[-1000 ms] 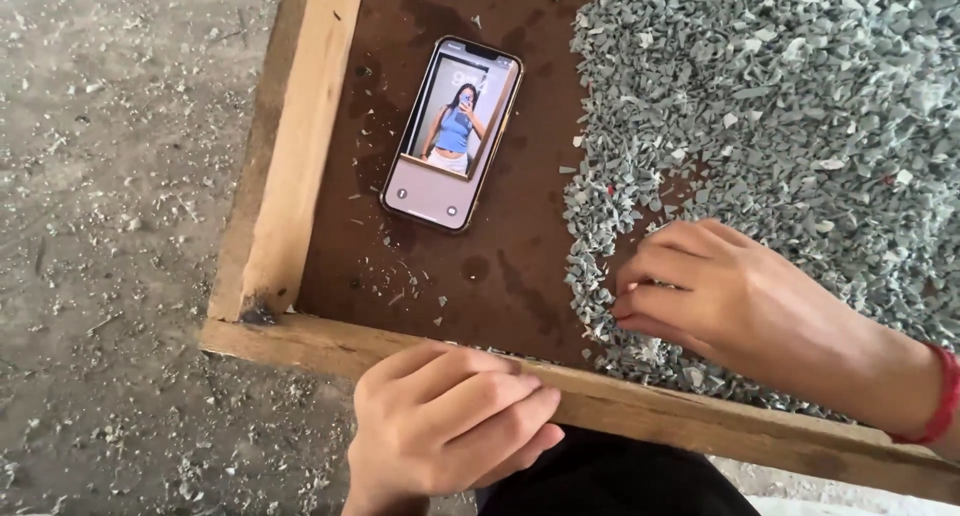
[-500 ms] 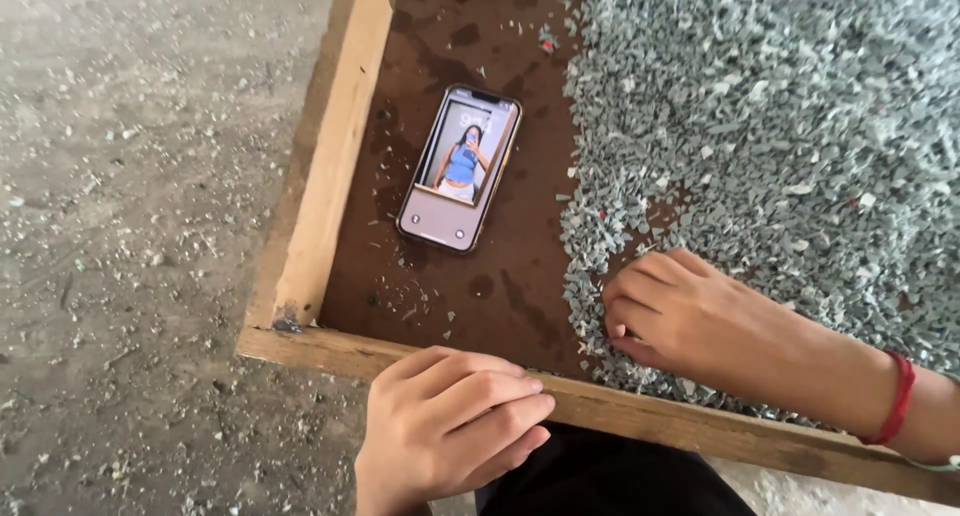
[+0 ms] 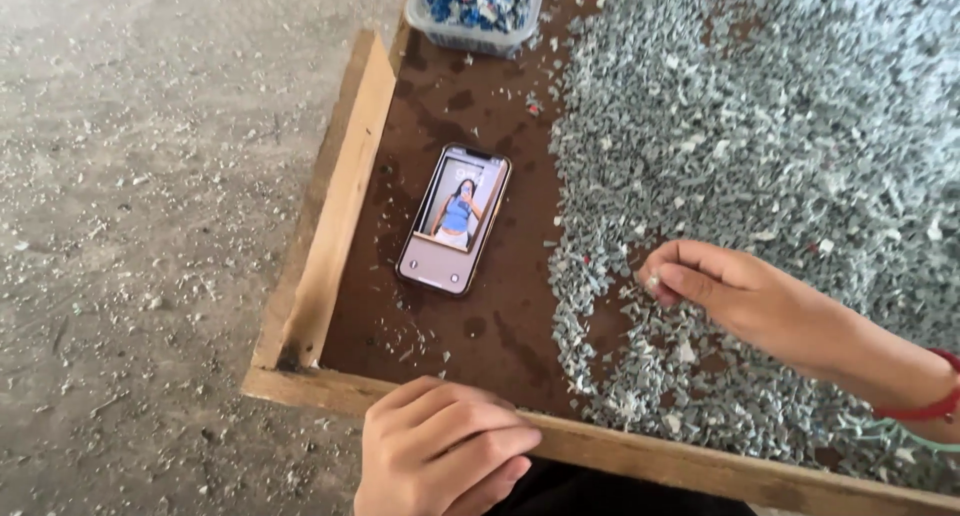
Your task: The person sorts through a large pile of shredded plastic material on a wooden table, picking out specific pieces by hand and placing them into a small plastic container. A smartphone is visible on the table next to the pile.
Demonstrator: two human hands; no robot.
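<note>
A small pale plastic chip (image 3: 653, 281) sits pinched between the thumb and fingertips of your right hand (image 3: 740, 296), held just above the wide heap of grey-green shredded plastic flakes (image 3: 760, 146) that covers the right part of the tray. Your fingers are drawn together on the chip, the rest of the hand curled over the heap's near edge, with a red band (image 3: 925, 408) around the wrist. Your left hand (image 3: 440, 451) rests on the near rail of the shallow wooden-framed tray (image 3: 340, 211), fingers curled together into a loose fist; you cannot tell whether anything is inside it. To the left of the heap, on the tray's bare brown floor, lies a smartphone (image 3: 455, 219) with its lit screen facing up, apart from both hands. At the tray's far edge stands a small clear plastic tub (image 3: 478, 14) holding blue and white pieces. Beyond the frame is a flake-strewn grey concrete floor (image 3: 130, 196).
</note>
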